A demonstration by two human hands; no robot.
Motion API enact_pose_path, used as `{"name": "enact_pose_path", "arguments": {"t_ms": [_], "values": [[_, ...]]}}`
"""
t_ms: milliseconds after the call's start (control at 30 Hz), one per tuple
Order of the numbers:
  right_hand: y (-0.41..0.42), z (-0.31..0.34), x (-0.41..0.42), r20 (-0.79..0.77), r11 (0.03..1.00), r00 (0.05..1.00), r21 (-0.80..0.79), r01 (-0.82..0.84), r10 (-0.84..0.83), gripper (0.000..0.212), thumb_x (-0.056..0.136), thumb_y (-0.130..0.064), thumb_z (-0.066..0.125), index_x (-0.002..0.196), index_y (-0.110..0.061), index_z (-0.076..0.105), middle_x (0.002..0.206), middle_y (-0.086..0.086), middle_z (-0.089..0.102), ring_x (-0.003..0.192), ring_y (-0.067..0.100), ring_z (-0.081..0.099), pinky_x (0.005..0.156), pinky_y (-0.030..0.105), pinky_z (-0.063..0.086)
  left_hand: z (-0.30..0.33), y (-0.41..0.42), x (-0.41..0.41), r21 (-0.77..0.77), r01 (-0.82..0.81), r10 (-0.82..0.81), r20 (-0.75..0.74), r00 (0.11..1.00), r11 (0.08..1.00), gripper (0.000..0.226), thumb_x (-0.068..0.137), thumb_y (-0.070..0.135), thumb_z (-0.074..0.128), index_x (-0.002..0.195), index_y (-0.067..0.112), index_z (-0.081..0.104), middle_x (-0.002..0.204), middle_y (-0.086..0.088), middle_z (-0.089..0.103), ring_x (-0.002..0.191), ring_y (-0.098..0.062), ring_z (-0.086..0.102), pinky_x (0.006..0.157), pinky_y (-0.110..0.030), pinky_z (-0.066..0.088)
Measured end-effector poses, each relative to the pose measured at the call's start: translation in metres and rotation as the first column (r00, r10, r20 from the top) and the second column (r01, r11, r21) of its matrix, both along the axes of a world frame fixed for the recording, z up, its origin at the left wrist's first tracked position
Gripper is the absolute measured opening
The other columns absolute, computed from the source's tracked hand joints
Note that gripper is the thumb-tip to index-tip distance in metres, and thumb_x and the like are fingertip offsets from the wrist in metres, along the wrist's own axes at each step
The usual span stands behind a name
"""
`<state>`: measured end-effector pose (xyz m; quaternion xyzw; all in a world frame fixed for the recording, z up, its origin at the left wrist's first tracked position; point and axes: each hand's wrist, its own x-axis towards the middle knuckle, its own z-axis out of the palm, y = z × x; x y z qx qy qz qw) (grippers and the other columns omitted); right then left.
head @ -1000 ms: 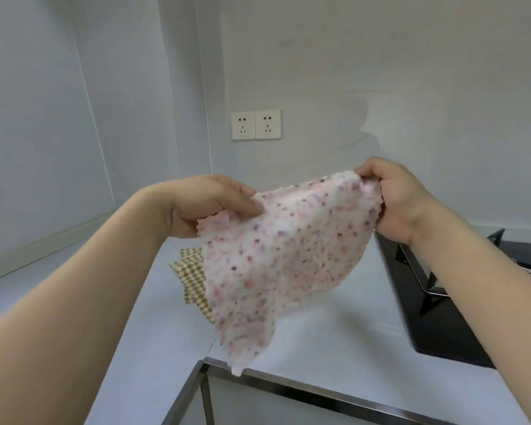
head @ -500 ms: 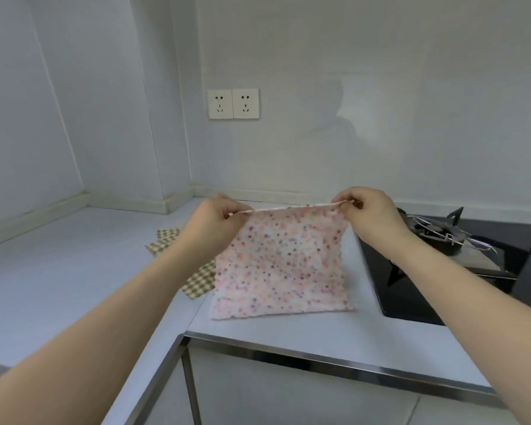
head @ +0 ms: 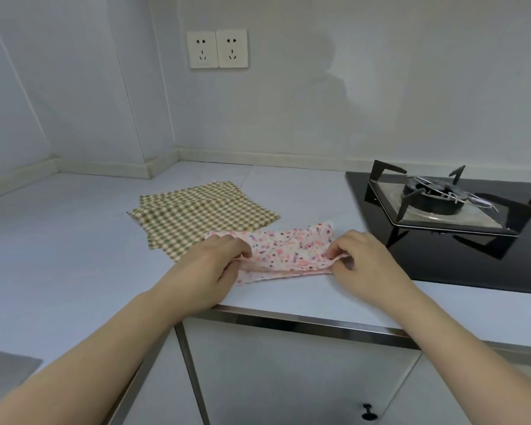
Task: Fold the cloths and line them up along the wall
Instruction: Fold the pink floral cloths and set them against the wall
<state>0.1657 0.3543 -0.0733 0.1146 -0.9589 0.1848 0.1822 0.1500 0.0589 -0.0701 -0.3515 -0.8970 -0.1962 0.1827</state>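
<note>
From the head view, the pink floral cloth (head: 288, 251) lies on the white tabletop (head: 74, 256) near its front edge, doubled over into a long strip running left to right. The left hand (head: 210, 265) grips the strip's left end, fingers curled round the fabric edge. The right hand (head: 365, 259) pinches the right end, thumb and fingers closed on a raised fold of the cloth. The strip's far left corner overlaps the green checked cloths (head: 196, 213), which lie spread flat just behind it, well short of the wall (head: 319, 102); they look like two or three stacked layers, though the edges are hard to separate. To the right, the black gas hob (head: 442, 210) sits just beside the floral cloth. Two wall sockets (head: 216, 49) are mounted above. A cabinet door knob (head: 367, 416) shows below the tabletop.
</note>
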Motion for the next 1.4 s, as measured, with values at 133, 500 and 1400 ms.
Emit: {"name": "enact_pose_path", "arguments": {"t_ms": [133, 500, 1400], "values": [[0.001, 0.003, 0.003, 0.03, 0.998, 0.998, 0.01, -0.063, 0.063, 0.028, 0.073, -0.028, 0.055, 0.098, -0.028, 0.067, 0.095, -0.022, 0.053, 0.097, 0.01, 0.046, 0.088, 0.024, 0.036, 0.008, -0.001, 0.001, -0.036, 0.083, -0.082, 0.033, 0.996, 0.996, 0.013, 0.087, 0.037, 0.053, 0.094, 0.027, 0.054, 0.084, 0.013, 0.053, 0.076, -0.006, 0.045, 0.069, -0.024, 0.04], [0.002, 0.0, -0.001, 0.076, 0.992, 0.99, 0.016, -0.122, 0.121, 0.036, 0.084, -0.051, 0.063, 0.112, -0.028, 0.06, 0.101, -0.024, 0.048, 0.101, 0.005, 0.044, 0.093, 0.028, 0.036, 0.002, -0.002, -0.007, 0.071, -0.125, 0.117, 0.108, 0.987, 0.99, 0.012, 0.1, 0.028, 0.043, 0.092, 0.024, 0.05, 0.081, 0.006, 0.057, 0.074, -0.015, 0.053, 0.066, -0.035, 0.044], [0.003, 0.048, 0.012, -0.053, 0.722, 0.998, -0.692, -0.008, -0.04, 0.027, 0.09, -0.037, 0.061, 0.086, -0.012, 0.068, 0.079, 0.01, 0.065, 0.068, 0.011, 0.052, 0.065, 0.026, 0.043, 0.064, -0.016, 0.006, 0.214, -0.143, 0.124, 0.099, 0.987, 0.966, 0.011, 0.101, 0.029, 0.043, 0.099, 0.04, 0.041, 0.063, -0.004, 0.055, 0.047, -0.015, 0.044, 0.045, -0.029, 0.038]]}}
